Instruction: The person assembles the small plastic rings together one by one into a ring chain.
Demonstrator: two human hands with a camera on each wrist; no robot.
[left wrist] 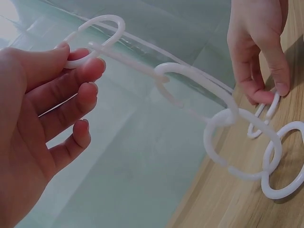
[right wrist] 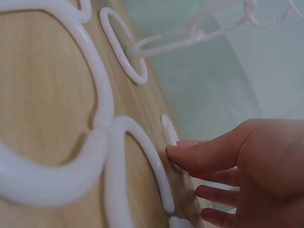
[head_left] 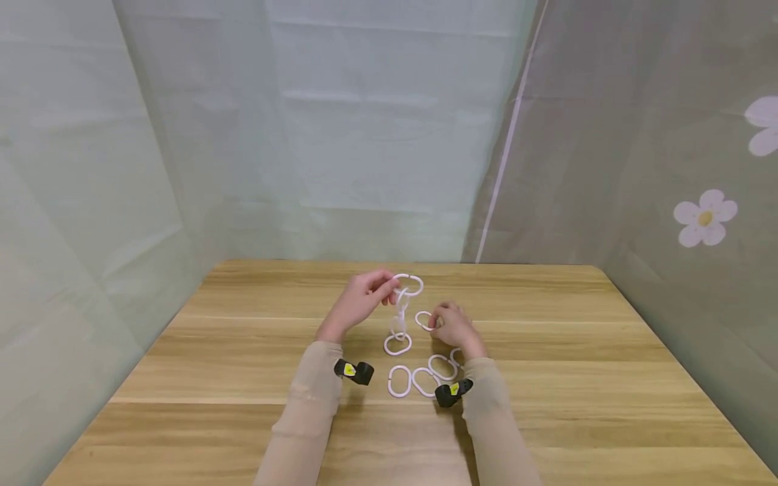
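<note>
Wooden table (head_left: 547,351) carries your work. Your left hand (head_left: 358,302) pinches the top of a four-ring chain (head_left: 399,317), its bottom ring touching wood. Your right hand (head_left: 454,329) pinches one loose ring (head_left: 423,320); three spare rings (head_left: 422,378) lie nearby.

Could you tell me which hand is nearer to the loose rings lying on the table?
Right. The right hand sits just above the loose rings; the left hand is farther, holding the ring chain up.
</note>
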